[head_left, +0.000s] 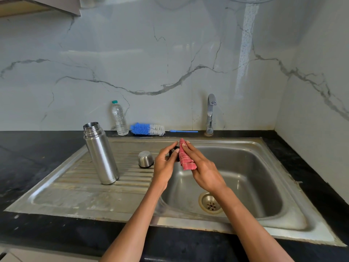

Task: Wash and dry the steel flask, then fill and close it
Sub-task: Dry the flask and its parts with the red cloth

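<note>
We see the tall, open-mouthed stainless steel flask [101,154] standing upright on the ribbed drainboard of the steel sink [283,195], with its domed steel cap [145,159] set mouth-down just to its right. Over the basin's left edge our left hand [164,165] curls around a small dark stopper [174,153], while our right hand [202,167] presses a folded red checked cloth [186,157] against it, the two hands close together. At the back wall stand a clear plastic water bottle [119,119], a blue-and-white bottle brush [148,129] and a chrome tap [210,114].
</note>
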A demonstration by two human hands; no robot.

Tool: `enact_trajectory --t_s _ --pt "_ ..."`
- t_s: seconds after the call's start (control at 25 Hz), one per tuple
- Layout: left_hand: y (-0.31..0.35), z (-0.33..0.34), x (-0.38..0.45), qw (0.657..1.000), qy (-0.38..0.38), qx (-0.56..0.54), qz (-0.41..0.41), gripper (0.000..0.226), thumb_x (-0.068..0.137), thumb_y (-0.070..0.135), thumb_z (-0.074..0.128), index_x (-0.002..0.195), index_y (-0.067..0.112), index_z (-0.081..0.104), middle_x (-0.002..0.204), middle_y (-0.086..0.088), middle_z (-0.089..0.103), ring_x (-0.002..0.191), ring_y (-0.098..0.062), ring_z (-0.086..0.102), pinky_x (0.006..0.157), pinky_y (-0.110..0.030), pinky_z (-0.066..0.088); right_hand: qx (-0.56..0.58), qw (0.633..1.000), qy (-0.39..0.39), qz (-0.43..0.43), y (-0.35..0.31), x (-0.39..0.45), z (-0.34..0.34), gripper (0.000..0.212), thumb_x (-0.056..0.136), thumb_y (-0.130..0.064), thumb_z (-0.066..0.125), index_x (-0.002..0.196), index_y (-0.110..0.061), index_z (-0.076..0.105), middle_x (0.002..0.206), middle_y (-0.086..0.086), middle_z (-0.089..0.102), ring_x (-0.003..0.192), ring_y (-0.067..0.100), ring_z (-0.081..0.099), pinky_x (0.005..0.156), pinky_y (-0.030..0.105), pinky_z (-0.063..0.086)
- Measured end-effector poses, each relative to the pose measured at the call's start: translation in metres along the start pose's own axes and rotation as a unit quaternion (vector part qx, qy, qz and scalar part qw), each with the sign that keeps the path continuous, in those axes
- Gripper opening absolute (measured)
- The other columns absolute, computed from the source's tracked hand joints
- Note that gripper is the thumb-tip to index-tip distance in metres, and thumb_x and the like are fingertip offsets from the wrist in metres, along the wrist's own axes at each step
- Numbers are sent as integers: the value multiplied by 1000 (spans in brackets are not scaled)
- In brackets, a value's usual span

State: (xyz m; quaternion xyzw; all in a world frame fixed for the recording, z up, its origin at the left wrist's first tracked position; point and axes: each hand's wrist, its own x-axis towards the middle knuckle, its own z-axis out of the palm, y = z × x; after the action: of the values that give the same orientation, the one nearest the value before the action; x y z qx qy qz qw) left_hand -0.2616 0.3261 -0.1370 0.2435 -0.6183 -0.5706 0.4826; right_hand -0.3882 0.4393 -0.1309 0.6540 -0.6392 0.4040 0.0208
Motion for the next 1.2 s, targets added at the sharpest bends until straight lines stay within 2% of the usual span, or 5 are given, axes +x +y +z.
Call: enact_trajectory --t_s 0.24,0.64,0.8,1.0,1.2 --pt "-1 1 -2 997 -66 47 10 37 94 24 73 130 31 66 127 0 70 117 -20 67 103 -37 52 66 995 13 74 9 2 -7 72 95 -2 52 152 -45 40 157 -14 44 144 8 41 112 31 42" --pt "7 -1 1 927 71 -338 -144 44 94 21 69 136 10 59 118 -12 72 106 -25 69 102 -44 53 59 998 -14 9 -19 -7 17 69 101 -13 44 157 -47 24 168 -15 19 148 14 36 112 44 46" --pt "11 4 -2 942 55 -306 -122 49 84 14 74 131 9 61 113 -13 73 101 -24 71 90 -34 59 211 967 13 138 -27 -7 19 53 107 -27 43 155 -49 31 136 -12 65 108 23 69 82 42 61" --pt "9 4 -5 977 -9 -187 -98 48 89 33 71 130 9 64 121 -16 71 108 -24 67 94 -35 53 390 883 102 241 -29 0 17 32 106 -20 50 122 -42 66 103 -1 77 97 28 72 84 46 58" --pt "13 -1 -7 981 -57 -146 -113 44 91 37 68 131 17 67 119 -15 72 94 -27 67 85 -37 56 448 848 112 260 -24 1 10 27 105 -16 52 118 -30 71 108 6 77 104 34 71 97 60 53"
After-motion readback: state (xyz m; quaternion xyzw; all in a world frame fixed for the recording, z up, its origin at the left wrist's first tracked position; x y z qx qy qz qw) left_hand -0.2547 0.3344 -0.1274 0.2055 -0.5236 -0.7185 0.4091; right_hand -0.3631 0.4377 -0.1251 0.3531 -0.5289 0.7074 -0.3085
